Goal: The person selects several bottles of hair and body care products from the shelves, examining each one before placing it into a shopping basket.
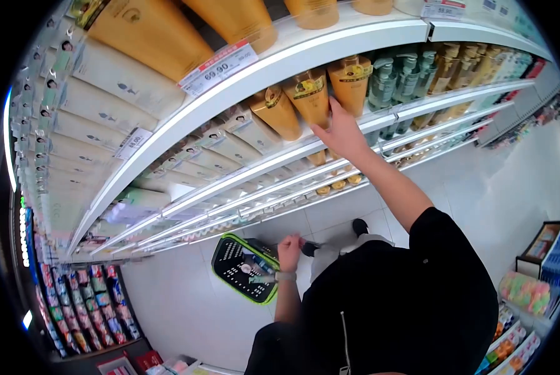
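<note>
My right hand [343,131] reaches up to a shelf, fingers closed around the lower part of a golden-orange squeeze tube [308,94]. One similar tube [275,114] stands to its left and another [351,81] to its right. My left hand [289,250] is low by my body, its fingers curled; whatever they hold, if anything, is hidden. A band is around that wrist. Beside this hand is a black shopping basket [230,262] with a green rim, with a few small items inside. Whether it hangs from my arm or stands on the floor I cannot tell.
The curved white shelf edge [330,40] with price tags [220,67] runs above my right hand. White tubes [236,147] stand left along the same shelf, and pump bottles [408,78] to the right. Packaged goods [89,306] fill a rack at lower left.
</note>
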`<state>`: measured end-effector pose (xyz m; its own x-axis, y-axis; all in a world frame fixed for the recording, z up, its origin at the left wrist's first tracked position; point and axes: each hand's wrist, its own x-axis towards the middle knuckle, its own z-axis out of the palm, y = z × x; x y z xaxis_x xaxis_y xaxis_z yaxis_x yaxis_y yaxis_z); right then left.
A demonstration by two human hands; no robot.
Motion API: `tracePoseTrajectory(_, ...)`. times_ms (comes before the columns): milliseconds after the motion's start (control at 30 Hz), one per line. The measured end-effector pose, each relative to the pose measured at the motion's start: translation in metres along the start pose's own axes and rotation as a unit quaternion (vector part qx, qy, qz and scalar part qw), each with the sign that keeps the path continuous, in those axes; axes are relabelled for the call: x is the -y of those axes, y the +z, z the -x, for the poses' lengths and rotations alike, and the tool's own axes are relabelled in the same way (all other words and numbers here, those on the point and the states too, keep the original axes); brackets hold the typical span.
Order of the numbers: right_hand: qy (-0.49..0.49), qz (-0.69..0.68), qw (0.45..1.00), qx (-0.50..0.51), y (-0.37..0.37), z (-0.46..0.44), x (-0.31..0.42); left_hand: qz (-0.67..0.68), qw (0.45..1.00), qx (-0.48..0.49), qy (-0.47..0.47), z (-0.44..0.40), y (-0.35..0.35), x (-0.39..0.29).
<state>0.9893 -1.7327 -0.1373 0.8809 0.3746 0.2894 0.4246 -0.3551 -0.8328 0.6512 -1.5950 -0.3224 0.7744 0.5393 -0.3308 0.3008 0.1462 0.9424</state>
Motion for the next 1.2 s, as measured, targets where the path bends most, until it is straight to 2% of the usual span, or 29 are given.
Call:
tracePoseTrajectory(67,0.044,0.018,0.999,0.001,0.006,-0.007,-0.003,0.008,0.999,-0.019,-0.031,0.012,0.01,-0.003)
tracePoseTrajectory(133,0.021,0.021,0.999,-0.032,0.012,-0.011,-0.01,0.014,0.998,-0.028,-0.059,0.025,0.018,0.0)
tracePoseTrajectory(300,0.056,0.036,0.996,-0.059,0.013,-0.015,0.0,-0.034,0.989,0.015,-0.14,0.027,0.019,0.012)
tracePoseTrajectory(400,0.08,0.023,0.996,-0.023,0.002,-0.016,0.007,0.0,0.993,0.064,-0.104,0.024,0.013,0.004)
tracePoseTrajectory(567,0.023,-0.001,0.997,-0.067,0.007,-0.003,0.0,0.025,0.992,0.092,-0.079,0.027,0.002,-0.02)
tracePoseTrajectory(667,-0.02,-0.189,0.979,-0.076,0.019,0.019,-0.009,0.057,0.99,0.098,-0.085,0.042,-0.011,-0.022)
tracePoseTrajectory(700,0.052,-0.222,0.97,-0.087,0.027,0.032,-0.016,0.062,0.989,0.098,-0.086,0.043,-0.013,-0.023)
tracePoseTrajectory(767,0.135,-0.24,0.961,0.025,0.051,0.04,-0.05,0.063,0.99,0.107,-0.07,0.05,-0.017,-0.025)
tracePoseTrajectory(867,0.068,-0.219,0.964,0.132,0.018,0.073,-0.046,0.136,0.983,0.106,-0.061,0.052,-0.025,-0.017)
tracePoseTrajectory(933,0.008,-0.168,0.974,0.151,-0.019,0.108,0.025,0.171,0.978,0.115,-0.017,0.055,-0.024,-0.024)
tracePoseTrajectory(967,-0.126,-0.174,0.969,0.118,-0.03,0.118,0.053,0.192,0.975,0.116,-0.008,0.056,-0.022,-0.03)
tracePoseTrajectory(1000,-0.117,-0.282,0.935,0.18,-0.022,0.129,0.063,0.192,0.97,0.148,0.006,0.065,-0.015,-0.063)
tracePoseTrajectory(1067,-0.094,-0.481,0.818,0.302,-0.001,0.147,0.085,0.282,0.935,0.203,0.067,0.081,-0.009,-0.097)
tracePoseTrajectory(1167,0.076,-0.578,0.741,0.334,0.028,0.188,0.138,0.398,0.888,0.199,0.118,0.114,-0.004,-0.125)
tracePoseTrajectory(1200,0.073,-0.554,0.758,0.338,0.043,0.197,0.148,0.426,0.875,0.191,0.128,0.124,-0.01,-0.126)
